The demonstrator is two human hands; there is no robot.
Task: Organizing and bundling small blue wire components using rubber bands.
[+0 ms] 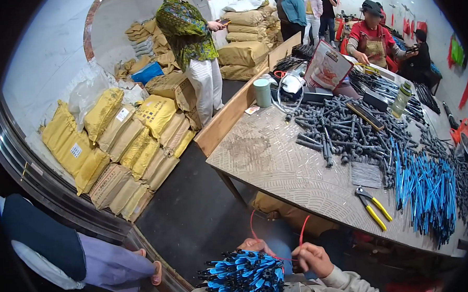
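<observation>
I see the right hand (314, 260) closed in a pinch on a red tie (303, 228), one end standing up above its fingers. The left hand (255, 245) is beside the tie's other end, partly behind the blue-black bundle (242, 280) at the lower edge; I can't tell how closed it is. On my table (256, 168) lie pliers (375, 218), blue sticks (424, 190) and grey parts (342, 123). Sacks (119, 130) are stacked along the wall, near a standing person (187, 38).
</observation>
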